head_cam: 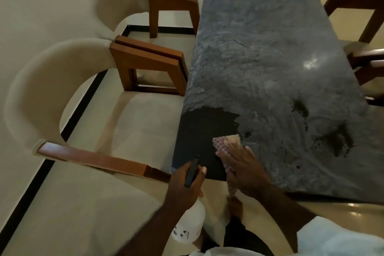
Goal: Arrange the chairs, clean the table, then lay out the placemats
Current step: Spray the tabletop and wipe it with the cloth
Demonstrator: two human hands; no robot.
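Two hands work at the near corner of the dark stone counter (259,48). No brand or label can be read: the white spray bottle (190,224) has a few dark marks low on its body, too blurred to make out. The left hand (185,181) grips that bottle at its top, fingers curled round it by the black trigger, just off the counter's near edge. The right hand (243,168) lies flat, fingers straight and slightly spread, pressing a pink checked cloth (224,141) onto the counter. The cloth shows beyond the fingertips, and a strip of it hangs over the near edge below the wrist. Left of the cloth the surface is plain dark; elsewhere it is grey and streaked. A near chair (31,89) and a far chair (116,0) stand side by side along the counter's left side, and a right-side chair (353,0) stands opposite.
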